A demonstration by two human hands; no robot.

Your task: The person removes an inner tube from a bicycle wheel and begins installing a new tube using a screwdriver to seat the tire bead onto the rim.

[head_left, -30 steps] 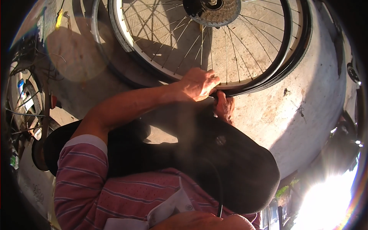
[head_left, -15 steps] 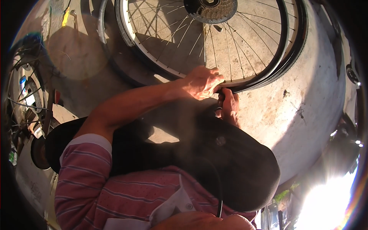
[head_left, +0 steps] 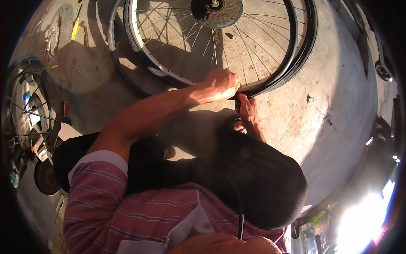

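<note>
A bicycle wheel (head_left: pixel 258 46) stands tilted in front of me, with thin spokes and a dark rear sprocket cluster (head_left: pixel 216 12) at its hub. Its black tire (head_left: pixel 302 57) runs around the pale rim (head_left: pixel 136 29). My left hand (head_left: pixel 222 84) is closed over the near edge of rim and tire, its fingertips mostly hidden. Just right of it and lower, my right hand (head_left: pixel 248 111) has its fingers curled against the underside of the tire. A black loop of rubber, seemingly an inner tube (head_left: pixel 113 46), hangs out at the wheel's left side.
A yellow-handled tool (head_left: pixel 75 30) and a metal wrench-like tool (head_left: pixel 86 34) lie on the concrete floor at the far left. Bicycle parts, including another wheel (head_left: pixel 42 114), crowd the left edge. My dark-trousered knee (head_left: pixel 279 186) is close below my right hand.
The wheel has shifted a little to the left. My right hand has moved slightly left and its fingers press closer to the tire; my left hand has moved slightly left too.
</note>
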